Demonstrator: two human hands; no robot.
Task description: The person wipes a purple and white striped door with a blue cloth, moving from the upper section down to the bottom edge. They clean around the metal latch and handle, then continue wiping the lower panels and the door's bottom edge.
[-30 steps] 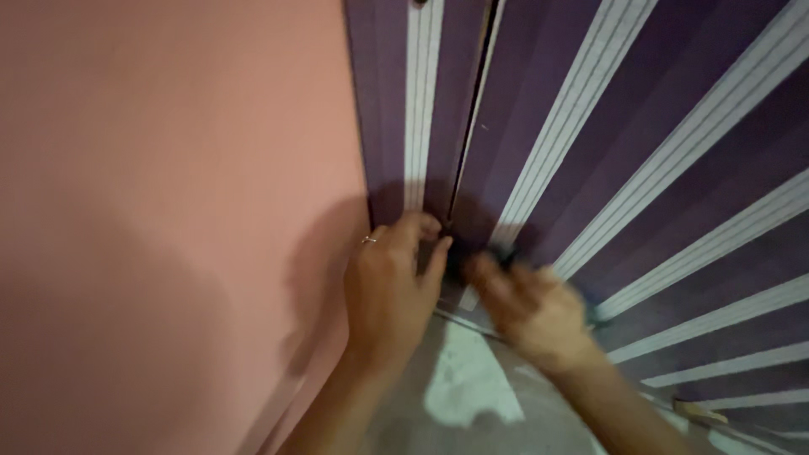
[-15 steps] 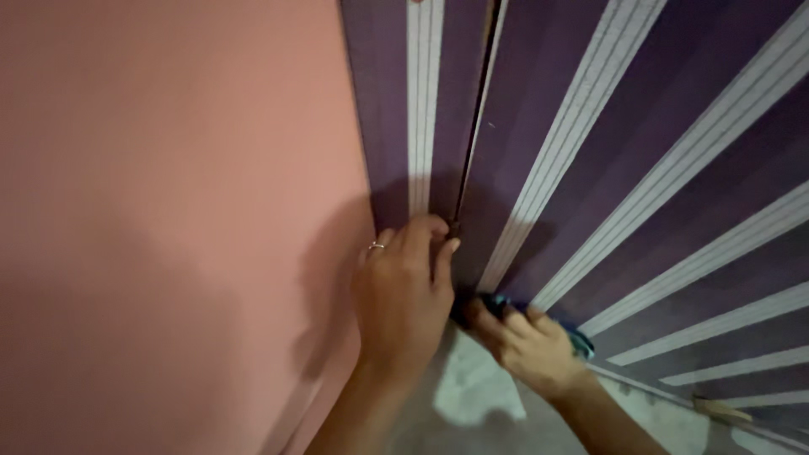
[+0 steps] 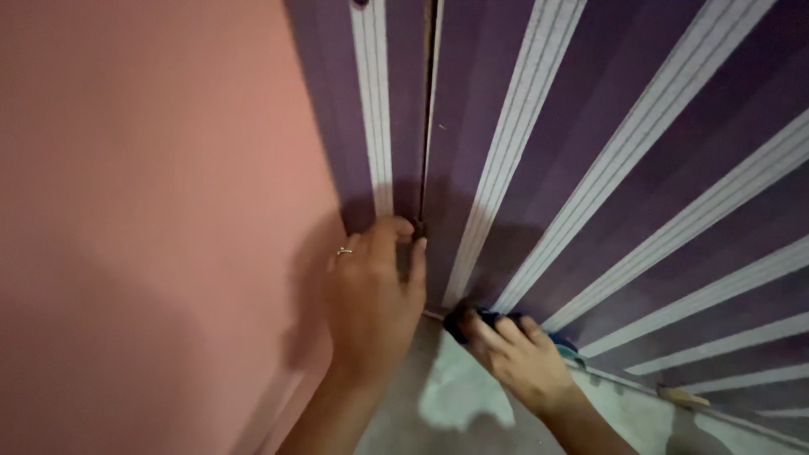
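While the left hand [image 3: 371, 295] pressed its fingers flat against the purple striped door [image 3: 590, 152] by the pink wall [image 3: 152, 211], the right hand [image 3: 518, 358] clenched a dark blue cloth [image 3: 468, 318] at the door's bottom edge.

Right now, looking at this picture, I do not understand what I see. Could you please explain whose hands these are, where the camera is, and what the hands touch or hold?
The picture comes from a camera worn on a person's head, looking down, so both hands belong to that person. There is no machine here.

The left hand, with a ring on one finger, rests at the gap between two purple panels with white stripes, probably folding doors. Its fingers curl at the edge of the panel.

The right hand is lower, near the bottom of the doors, and grips a small dark blue thing. It may be a cloth, but it is mostly hidden, so I cannot say for sure.

On the left is a plain pink wall. Below is a grey floor with a pale patch.
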